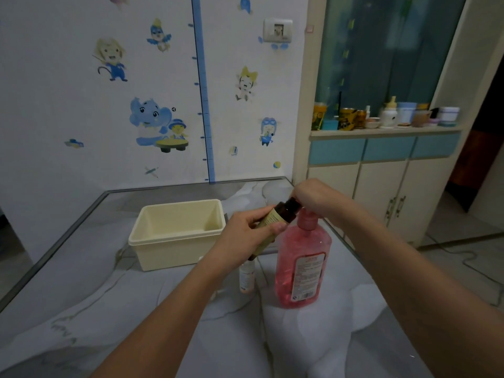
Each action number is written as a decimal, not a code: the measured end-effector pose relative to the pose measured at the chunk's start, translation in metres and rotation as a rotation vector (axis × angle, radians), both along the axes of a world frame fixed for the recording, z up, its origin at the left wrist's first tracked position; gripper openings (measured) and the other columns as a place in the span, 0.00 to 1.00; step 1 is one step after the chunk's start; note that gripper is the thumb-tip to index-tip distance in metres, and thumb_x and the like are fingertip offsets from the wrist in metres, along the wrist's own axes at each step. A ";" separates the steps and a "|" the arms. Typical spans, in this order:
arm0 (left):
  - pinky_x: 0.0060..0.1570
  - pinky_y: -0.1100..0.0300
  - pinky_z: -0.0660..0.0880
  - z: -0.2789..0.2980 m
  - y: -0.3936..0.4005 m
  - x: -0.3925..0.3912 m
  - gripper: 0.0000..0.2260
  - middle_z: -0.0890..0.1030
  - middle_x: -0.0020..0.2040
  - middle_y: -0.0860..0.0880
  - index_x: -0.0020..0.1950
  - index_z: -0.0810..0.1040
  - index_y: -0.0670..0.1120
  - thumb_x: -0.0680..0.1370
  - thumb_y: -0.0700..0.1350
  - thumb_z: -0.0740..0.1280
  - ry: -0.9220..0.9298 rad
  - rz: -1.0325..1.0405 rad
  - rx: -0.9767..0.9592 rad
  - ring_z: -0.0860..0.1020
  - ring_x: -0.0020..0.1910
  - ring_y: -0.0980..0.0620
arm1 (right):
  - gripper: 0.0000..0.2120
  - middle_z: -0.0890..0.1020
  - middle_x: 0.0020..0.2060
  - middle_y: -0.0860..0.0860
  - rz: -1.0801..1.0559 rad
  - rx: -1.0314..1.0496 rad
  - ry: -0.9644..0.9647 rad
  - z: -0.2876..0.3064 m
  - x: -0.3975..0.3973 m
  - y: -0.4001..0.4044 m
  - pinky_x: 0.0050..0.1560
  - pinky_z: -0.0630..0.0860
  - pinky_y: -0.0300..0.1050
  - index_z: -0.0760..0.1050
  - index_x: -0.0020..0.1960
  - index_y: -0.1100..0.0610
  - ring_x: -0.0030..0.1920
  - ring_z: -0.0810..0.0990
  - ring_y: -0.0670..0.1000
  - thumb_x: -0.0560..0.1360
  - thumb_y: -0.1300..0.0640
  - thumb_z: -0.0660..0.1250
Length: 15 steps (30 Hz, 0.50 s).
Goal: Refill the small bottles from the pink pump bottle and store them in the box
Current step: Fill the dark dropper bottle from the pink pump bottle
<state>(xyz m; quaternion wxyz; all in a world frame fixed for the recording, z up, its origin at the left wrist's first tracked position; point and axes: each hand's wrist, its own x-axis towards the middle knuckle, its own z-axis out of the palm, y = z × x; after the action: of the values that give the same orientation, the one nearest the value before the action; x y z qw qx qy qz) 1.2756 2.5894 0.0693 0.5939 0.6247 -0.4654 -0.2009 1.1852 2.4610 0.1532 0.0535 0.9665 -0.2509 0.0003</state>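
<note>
Two hands meet over the pink bottle [302, 263] on the table [109, 309]. Left hand [245, 236] has its grip clamped round the brown bottle [275, 218], long axis tilted up-right, mouth toward the pump. Right hand [313, 197] curls over the pump; what it pinches is hidden. Box [177, 236] lies just left.

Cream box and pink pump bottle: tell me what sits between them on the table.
In the head view, a small white bottle stands on the table between the cream box and the pink pump bottle, partly hidden under the left hand.
</note>
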 end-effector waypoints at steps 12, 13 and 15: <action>0.42 0.60 0.76 -0.006 0.000 -0.001 0.16 0.83 0.42 0.53 0.61 0.81 0.54 0.74 0.42 0.72 0.004 -0.001 0.014 0.78 0.39 0.58 | 0.10 0.83 0.45 0.54 -0.102 -0.093 0.020 -0.021 0.008 0.001 0.50 0.76 0.43 0.80 0.51 0.58 0.50 0.81 0.55 0.70 0.57 0.72; 0.43 0.59 0.76 -0.003 0.000 -0.001 0.15 0.83 0.42 0.52 0.60 0.81 0.55 0.74 0.42 0.72 0.011 -0.004 0.007 0.78 0.39 0.57 | 0.09 0.82 0.43 0.53 -0.086 -0.101 0.026 -0.018 0.008 -0.001 0.51 0.76 0.44 0.79 0.50 0.57 0.48 0.81 0.55 0.70 0.58 0.71; 0.43 0.59 0.76 0.000 0.001 -0.001 0.15 0.83 0.43 0.51 0.58 0.81 0.58 0.74 0.43 0.72 0.010 -0.013 0.000 0.78 0.39 0.56 | 0.10 0.82 0.45 0.54 -0.030 -0.113 0.009 -0.013 0.010 -0.006 0.53 0.75 0.44 0.79 0.52 0.60 0.50 0.81 0.55 0.72 0.59 0.69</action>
<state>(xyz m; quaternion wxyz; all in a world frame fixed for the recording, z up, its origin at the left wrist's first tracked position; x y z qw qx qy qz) 1.2749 2.5901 0.0696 0.5948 0.6209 -0.4664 -0.2079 1.1955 2.4550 0.1403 0.1092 0.9581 -0.2646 0.0093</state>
